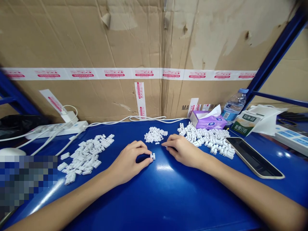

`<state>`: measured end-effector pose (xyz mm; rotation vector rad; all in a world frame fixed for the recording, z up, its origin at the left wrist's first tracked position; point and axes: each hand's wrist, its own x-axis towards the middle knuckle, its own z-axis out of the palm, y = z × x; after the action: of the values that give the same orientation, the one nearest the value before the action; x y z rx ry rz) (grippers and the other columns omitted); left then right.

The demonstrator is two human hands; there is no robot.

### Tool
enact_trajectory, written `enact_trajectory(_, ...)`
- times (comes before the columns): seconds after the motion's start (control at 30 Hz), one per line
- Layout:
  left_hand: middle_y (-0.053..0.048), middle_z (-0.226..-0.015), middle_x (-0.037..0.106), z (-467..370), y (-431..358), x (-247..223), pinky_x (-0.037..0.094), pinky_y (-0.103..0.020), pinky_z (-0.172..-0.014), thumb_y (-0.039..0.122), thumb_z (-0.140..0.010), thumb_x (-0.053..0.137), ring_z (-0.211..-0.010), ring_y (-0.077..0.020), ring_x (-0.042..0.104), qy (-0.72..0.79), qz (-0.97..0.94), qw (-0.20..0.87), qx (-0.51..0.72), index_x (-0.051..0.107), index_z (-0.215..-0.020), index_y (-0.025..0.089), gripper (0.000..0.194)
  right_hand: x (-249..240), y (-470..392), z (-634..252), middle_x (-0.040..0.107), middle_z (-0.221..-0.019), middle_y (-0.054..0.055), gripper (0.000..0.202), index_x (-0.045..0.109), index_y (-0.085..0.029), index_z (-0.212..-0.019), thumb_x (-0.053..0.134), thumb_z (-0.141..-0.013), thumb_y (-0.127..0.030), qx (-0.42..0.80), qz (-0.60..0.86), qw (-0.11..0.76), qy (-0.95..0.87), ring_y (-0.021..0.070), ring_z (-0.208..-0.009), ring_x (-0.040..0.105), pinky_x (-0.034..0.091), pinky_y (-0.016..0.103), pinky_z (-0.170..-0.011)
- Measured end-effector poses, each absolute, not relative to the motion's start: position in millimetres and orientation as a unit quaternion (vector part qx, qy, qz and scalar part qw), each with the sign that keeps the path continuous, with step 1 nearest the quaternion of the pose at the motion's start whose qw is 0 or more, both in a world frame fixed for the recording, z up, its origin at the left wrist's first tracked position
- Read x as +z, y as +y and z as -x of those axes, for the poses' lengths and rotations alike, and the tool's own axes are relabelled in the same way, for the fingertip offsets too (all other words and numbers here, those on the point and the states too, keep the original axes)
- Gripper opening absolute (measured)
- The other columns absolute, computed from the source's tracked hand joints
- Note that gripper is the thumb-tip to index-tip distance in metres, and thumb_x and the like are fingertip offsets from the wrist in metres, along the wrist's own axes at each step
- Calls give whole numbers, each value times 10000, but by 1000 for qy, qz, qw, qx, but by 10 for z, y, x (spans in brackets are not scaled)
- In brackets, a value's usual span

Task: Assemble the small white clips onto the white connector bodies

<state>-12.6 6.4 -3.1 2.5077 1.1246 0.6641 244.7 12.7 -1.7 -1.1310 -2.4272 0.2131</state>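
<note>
My left hand [131, 160] pinches a small white plastic connector [153, 156] between thumb and fingertips, just above or on the blue table. To its right, my right hand [180, 149] has its fingers drawn together near a heap of tiny white plastic pieces [155, 134]. A speck of white shows at those fingertips, too small to name. Left of my left hand spreads a pile of white rectangular connector pieces [86, 155]. Beyond my right hand lies another pile of white, ridged connector-like parts [207, 138].
A phone [256, 157] lies at right. Behind are a purple tissue pack [208, 120], a water bottle [234, 104] and a drink carton [246, 123]. White cables [113, 121] run from a power strip [56, 128] along the cardboard wall [96, 38].
</note>
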Motion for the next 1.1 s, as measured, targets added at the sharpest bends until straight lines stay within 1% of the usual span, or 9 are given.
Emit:
enact_trajectory(0.2, -36, -1039, 689, 128, 65, -29, 474, -424, -895, 336, -938, 675, -968, -240, 633, 390, -877, 154, 234, 775, -1039, 261, 161, 40, 90, -2432, 692, -970, 98, 250, 773, -168, -1047, 576, -926, -75, 100, 412, 217, -879, 215, -879, 662, 524, 344, -821)
enact_trajectory(0.3, -36, -1036, 691, 129, 63, -29, 475, -424, -900, 337, -935, 678, -973, -240, 638, 389, -878, 152, 233, 777, -1035, 261, 160, 56, 80, -2432, 690, -961, 100, 233, 768, -157, -1058, 572, -941, -109, 110, 408, 208, -882, 212, -855, 658, 524, 344, -803)
enact_trajectory(0.37, -35, -1041, 691, 130, 64, -36, 480, -419, -892, 339, -933, 679, -972, -239, 641, 390, -878, 151, 234, 777, -1036, 263, 161, 55, 78, -2433, 699, -981, 103, 238, 764, -144, -1072, 571, -939, -105, 124, 406, 213, -880, 204, -858, 662, 525, 335, -809)
enact_trajectory(0.43, -34, -1043, 691, 131, 65, -46, 484, -413, -885, 337, -934, 679, -969, -236, 644, 388, -878, 151, 238, 778, -1038, 265, 161, 48, 75, -2429, 706, -973, 94, 222, 766, -140, -1042, 593, -913, -88, 136, 406, 225, -875, 192, -846, 662, 522, 320, -799)
enact_trajectory(0.57, -36, -1031, 693, 129, 64, -59, 487, -406, -900, 324, -940, 673, -963, -229, 649, 375, -883, 146, 244, 777, -1044, 257, 162, 38, 51, -2388, 705, -906, 57, 189, 767, -154, -954, 630, -863, -60, 168, 386, 250, -872, 153, -766, 647, 506, 272, -723)
enact_trajectory(0.7, -41, -1027, 698, 118, 60, -57, 496, -393, -871, 326, -942, 672, -959, -229, 644, 367, -886, 141, 245, 777, -1046, 250, 167, 22, 9, -2315, 725, -891, 35, 188, 776, -177, -967, 627, -894, -88, 199, 356, 280, -869, 139, -755, 651, 494, 259, -709)
enact_trajectory(0.87, -40, -1012, 700, 114, 50, -48, 490, -397, -866, 330, -938, 684, -945, -228, 640, 363, -889, 135, 245, 784, -1024, 255, 152, -29, -27, -2244, 733, -824, 12, 161, 787, -201, -957, 641, -924, -143, 246, 351, 335, -839, 127, -680, 638, 491, 262, -670)
enact_trajectory(1.0, -39, -1007, 698, 116, 50, -45, 486, -401, -868, 320, -942, 687, -947, -228, 637, 359, -890, 143, 243, 781, -1020, 257, 137, -55, -38, -2218, 758, -859, 26, 149, 796, -211, -967, 651, -940, -190, 263, 360, 346, -825, 151, -733, 671, 510, 287, -694)
enact_trajectory(1.1, -35, -999, 697, 114, 51, -41, 483, -400, -870, 311, -942, 691, -944, -226, 636, 359, -890, 148, 240, 780, -1010, 255, 125, -56, -43, -2207, 767, -878, 32, 144, 798, -215, -967, 662, -933, -183, 265, 363, 348, -823, 162, -756, 685, 523, 300, -710)
